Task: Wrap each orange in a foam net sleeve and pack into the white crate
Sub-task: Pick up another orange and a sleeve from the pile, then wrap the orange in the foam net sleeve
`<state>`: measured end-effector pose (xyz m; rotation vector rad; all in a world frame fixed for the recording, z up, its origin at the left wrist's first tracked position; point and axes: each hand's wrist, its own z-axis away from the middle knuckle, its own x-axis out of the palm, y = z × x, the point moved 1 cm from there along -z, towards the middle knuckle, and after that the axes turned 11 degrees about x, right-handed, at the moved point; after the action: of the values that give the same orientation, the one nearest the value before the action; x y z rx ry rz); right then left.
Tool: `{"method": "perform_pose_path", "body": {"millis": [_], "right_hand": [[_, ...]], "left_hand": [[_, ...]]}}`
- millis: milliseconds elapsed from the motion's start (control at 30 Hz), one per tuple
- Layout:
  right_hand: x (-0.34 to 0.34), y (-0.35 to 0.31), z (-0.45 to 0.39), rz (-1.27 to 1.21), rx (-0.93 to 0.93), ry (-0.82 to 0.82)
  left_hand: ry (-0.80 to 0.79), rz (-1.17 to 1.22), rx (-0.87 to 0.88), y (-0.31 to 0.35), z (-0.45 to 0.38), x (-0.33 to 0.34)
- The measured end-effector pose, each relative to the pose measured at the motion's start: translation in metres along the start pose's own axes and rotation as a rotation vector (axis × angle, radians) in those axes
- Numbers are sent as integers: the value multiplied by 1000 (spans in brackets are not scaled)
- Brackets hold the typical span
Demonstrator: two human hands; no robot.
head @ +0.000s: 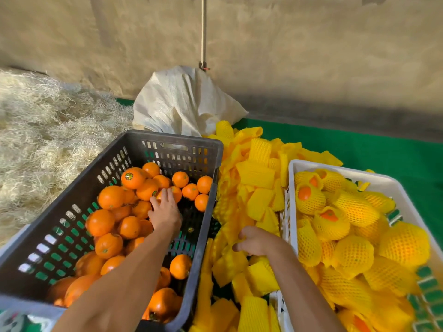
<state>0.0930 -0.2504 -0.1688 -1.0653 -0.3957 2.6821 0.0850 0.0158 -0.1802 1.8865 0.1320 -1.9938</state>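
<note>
A dark grey crate (72, 200) on the left holds several loose oranges (110, 197). My left hand (165, 212) reaches into it, fingers spread over an orange at the middle of the pile and touching it. Between the crates lies a heap of yellow foam net sleeves (256, 178). My right hand (254, 240) is down on that heap with its fingers curled round a sleeve. At the right, the white crate (388, 180) is filled with several oranges wrapped in yellow sleeves (405, 245).
A white woven sack (182, 101) stands behind the grey crate against a tan wall. Pale wood-wool shavings (43, 130) cover the ground at left. A green cloth (374, 152) lies under the crates at the back right.
</note>
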Motion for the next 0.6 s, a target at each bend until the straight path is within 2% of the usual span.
{"method": "perform_pose_path", "body": {"millis": [100, 300, 467, 600], "right_hand": [[2, -1, 1, 43, 17, -9], [15, -3, 5, 273, 40, -28], [33, -13, -2, 482, 78, -65], [39, -20, -7, 568, 43, -117]], "left_hand": [[48, -47, -48, 5, -3, -6], [-27, -172, -64, 15, 1, -3], [-23, -96, -35, 14, 4, -11], [137, 81, 62, 37, 1, -47]]}}
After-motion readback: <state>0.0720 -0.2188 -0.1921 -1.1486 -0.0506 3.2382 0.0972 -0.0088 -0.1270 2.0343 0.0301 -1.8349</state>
